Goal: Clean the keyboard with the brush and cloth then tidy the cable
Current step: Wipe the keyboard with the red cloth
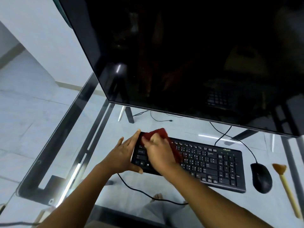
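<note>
1. While the keyboard (205,163) lies at 6 o'clock of the monitor (197,55), its left end is gripped by the left hand (122,156).
2. A red cloth (158,134) is pressed onto the keys by the right hand (158,153).
3. The brush (286,186) is seen at 3 o'clock of the mouse (261,177).

Landmark: keyboard (205,163), lying flat on the desk (105,186).
- Monitor (189,55): behind the keyboard, standing on the desk, overhanging its far edge.
- Mouse (261,177): just right of the keyboard, on the desk.
- Brush (286,185): right of the mouse, well right of the keyboard, lying on the desk.
- Cloth (158,134): on the keyboard's left end, under the right hand (160,153).
- Left hand (122,155): against the keyboard's left edge, fingers (135,134) along its side.
- Cable (139,191): on the desk before the keyboard, running from its left front corner toward the right.
</note>
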`<action>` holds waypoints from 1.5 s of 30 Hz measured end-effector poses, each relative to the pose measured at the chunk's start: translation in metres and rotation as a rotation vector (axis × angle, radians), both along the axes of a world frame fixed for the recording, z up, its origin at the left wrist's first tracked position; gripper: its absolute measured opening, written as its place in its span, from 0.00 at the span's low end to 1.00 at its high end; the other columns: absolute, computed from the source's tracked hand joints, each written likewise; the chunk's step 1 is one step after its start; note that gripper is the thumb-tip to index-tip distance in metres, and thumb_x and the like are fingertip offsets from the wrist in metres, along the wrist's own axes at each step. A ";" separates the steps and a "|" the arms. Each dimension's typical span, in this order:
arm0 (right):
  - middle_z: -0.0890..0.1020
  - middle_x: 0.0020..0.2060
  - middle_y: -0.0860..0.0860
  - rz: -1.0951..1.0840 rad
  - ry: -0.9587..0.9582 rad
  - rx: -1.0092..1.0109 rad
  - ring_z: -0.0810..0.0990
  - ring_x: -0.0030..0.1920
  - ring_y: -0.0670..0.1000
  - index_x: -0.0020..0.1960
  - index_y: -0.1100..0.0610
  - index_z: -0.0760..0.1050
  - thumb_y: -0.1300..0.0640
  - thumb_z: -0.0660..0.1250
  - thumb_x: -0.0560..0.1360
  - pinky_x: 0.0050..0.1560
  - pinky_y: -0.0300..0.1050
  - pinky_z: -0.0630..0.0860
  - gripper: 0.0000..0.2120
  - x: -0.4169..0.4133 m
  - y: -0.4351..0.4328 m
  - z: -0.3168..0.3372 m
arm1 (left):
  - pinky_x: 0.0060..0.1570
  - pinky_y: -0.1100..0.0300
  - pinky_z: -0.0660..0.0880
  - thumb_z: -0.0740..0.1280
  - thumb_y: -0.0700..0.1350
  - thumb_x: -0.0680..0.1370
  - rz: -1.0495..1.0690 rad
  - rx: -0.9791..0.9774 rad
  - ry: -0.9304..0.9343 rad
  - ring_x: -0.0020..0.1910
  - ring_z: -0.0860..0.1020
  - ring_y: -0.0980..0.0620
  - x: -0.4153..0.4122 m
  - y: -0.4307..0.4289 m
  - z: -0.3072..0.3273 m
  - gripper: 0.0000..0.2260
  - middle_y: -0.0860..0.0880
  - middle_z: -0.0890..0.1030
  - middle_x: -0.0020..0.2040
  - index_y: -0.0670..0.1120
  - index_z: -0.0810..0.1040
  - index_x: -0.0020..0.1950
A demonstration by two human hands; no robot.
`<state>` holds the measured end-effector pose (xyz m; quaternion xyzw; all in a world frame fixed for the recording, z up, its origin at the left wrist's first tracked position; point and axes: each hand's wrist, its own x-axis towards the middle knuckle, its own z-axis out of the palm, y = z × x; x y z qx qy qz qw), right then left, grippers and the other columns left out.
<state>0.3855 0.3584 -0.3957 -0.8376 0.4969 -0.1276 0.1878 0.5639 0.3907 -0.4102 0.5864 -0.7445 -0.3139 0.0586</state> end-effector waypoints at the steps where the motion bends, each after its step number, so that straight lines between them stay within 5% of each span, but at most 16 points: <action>1: 0.79 0.49 0.58 0.180 0.009 0.019 0.77 0.48 0.60 0.59 0.57 0.78 0.65 0.63 0.75 0.47 0.51 0.72 0.14 0.009 0.016 -0.003 | 0.74 0.51 0.43 0.73 0.70 0.58 -0.003 -0.003 -0.003 0.76 0.56 0.55 0.000 0.000 0.001 0.64 0.51 0.59 0.77 0.52 0.33 0.77; 3: 0.77 0.48 0.57 0.360 0.052 0.055 0.76 0.46 0.59 0.58 0.54 0.78 0.63 0.64 0.75 0.44 0.49 0.71 0.13 0.005 0.015 -0.002 | 0.74 0.52 0.42 0.72 0.71 0.58 -0.006 -0.001 -0.004 0.76 0.56 0.55 0.000 0.000 0.003 0.63 0.51 0.59 0.77 0.52 0.33 0.77; 6: 0.75 0.43 0.52 0.041 0.012 -0.010 0.76 0.40 0.55 0.58 0.46 0.76 0.56 0.66 0.77 0.39 0.43 0.74 0.11 -0.011 -0.020 0.000 | 0.75 0.49 0.43 0.72 0.71 0.58 -0.001 -0.003 -0.016 0.76 0.57 0.54 -0.001 0.001 0.005 0.63 0.51 0.60 0.77 0.52 0.33 0.77; 9: 0.76 0.46 0.54 -0.156 0.000 0.003 0.77 0.42 0.57 0.64 0.49 0.75 0.57 0.63 0.78 0.41 0.44 0.73 0.15 -0.007 -0.023 -0.004 | 0.75 0.47 0.44 0.74 0.69 0.59 0.000 -0.014 -0.027 0.76 0.58 0.53 -0.002 0.001 0.005 0.63 0.51 0.60 0.77 0.52 0.35 0.77; 14: 0.72 0.40 0.52 0.282 0.049 0.088 0.74 0.40 0.56 0.53 0.49 0.76 0.53 0.70 0.70 0.39 0.44 0.68 0.12 -0.001 0.027 0.003 | 0.74 0.51 0.43 0.74 0.69 0.59 0.006 -0.025 -0.015 0.74 0.60 0.55 0.001 0.001 0.003 0.63 0.52 0.63 0.75 0.52 0.35 0.78; 16: 0.74 0.38 0.51 0.153 0.047 0.018 0.74 0.40 0.53 0.47 0.48 0.74 0.47 0.67 0.74 0.37 0.45 0.67 0.06 -0.021 0.010 0.005 | 0.75 0.50 0.43 0.72 0.72 0.58 0.007 -0.022 -0.020 0.75 0.59 0.54 0.001 0.001 0.004 0.63 0.52 0.62 0.76 0.52 0.35 0.78; 21: 0.74 0.51 0.54 -0.267 0.040 0.024 0.77 0.43 0.55 0.68 0.48 0.71 0.60 0.61 0.78 0.48 0.49 0.78 0.20 -0.058 -0.018 -0.001 | 0.73 0.53 0.42 0.69 0.75 0.57 0.010 -0.020 -0.037 0.76 0.57 0.55 -0.001 0.001 0.003 0.63 0.53 0.59 0.77 0.52 0.36 0.78; 23: 0.72 0.55 0.56 -0.195 0.030 0.082 0.74 0.51 0.57 0.69 0.48 0.68 0.61 0.61 0.75 0.52 0.52 0.75 0.23 -0.041 0.003 0.002 | 0.73 0.53 0.43 0.71 0.73 0.58 0.010 -0.029 -0.041 0.75 0.59 0.55 -0.001 0.001 0.003 0.63 0.53 0.60 0.77 0.52 0.36 0.78; 26: 0.71 0.55 0.56 0.128 0.076 0.104 0.74 0.48 0.61 0.72 0.48 0.63 0.61 0.65 0.74 0.50 0.50 0.73 0.29 -0.033 0.034 -0.002 | 0.74 0.52 0.43 0.73 0.70 0.59 0.016 -0.035 -0.041 0.75 0.60 0.55 -0.001 0.002 0.004 0.62 0.53 0.61 0.77 0.53 0.35 0.77; 30: 0.75 0.52 0.46 -0.086 -0.002 -0.003 0.76 0.49 0.50 0.61 0.38 0.74 0.49 0.60 0.78 0.50 0.44 0.75 0.13 -0.090 0.011 -0.005 | 0.75 0.48 0.44 0.73 0.70 0.59 0.003 -0.028 -0.060 0.76 0.58 0.54 -0.003 0.001 0.007 0.62 0.54 0.59 0.77 0.54 0.35 0.77; 34: 0.73 0.54 0.56 -0.574 0.088 0.028 0.79 0.44 0.58 0.70 0.48 0.70 0.59 0.58 0.79 0.50 0.49 0.80 0.20 -0.132 0.000 -0.004 | 0.74 0.45 0.44 0.73 0.70 0.59 -0.046 -0.071 -0.209 0.78 0.48 0.51 -0.012 -0.003 0.014 0.62 0.49 0.51 0.79 0.48 0.37 0.78; 37: 0.73 0.49 0.51 -0.444 -0.028 0.120 0.78 0.40 0.51 0.70 0.51 0.69 0.60 0.59 0.79 0.42 0.44 0.80 0.20 -0.102 0.021 0.001 | 0.74 0.44 0.39 0.67 0.75 0.58 -0.073 -0.125 -0.306 0.77 0.38 0.48 -0.033 -0.010 0.018 0.63 0.45 0.41 0.79 0.48 0.37 0.78; 40: 0.72 0.56 0.52 -0.096 -0.027 0.163 0.78 0.48 0.54 0.71 0.46 0.66 0.60 0.63 0.75 0.49 0.48 0.78 0.26 -0.088 0.042 0.003 | 0.75 0.45 0.38 0.65 0.77 0.59 -0.124 -0.116 -0.239 0.75 0.32 0.50 -0.066 -0.018 0.020 0.62 0.48 0.34 0.77 0.47 0.35 0.78; 45: 0.71 0.56 0.49 -0.517 0.025 0.052 0.74 0.52 0.52 0.66 0.46 0.74 0.60 0.59 0.77 0.51 0.41 0.71 0.20 -0.173 0.015 0.005 | 0.73 0.48 0.33 0.68 0.71 0.64 -0.254 -0.125 -0.200 0.74 0.30 0.52 -0.127 -0.011 0.017 0.59 0.49 0.31 0.76 0.45 0.34 0.77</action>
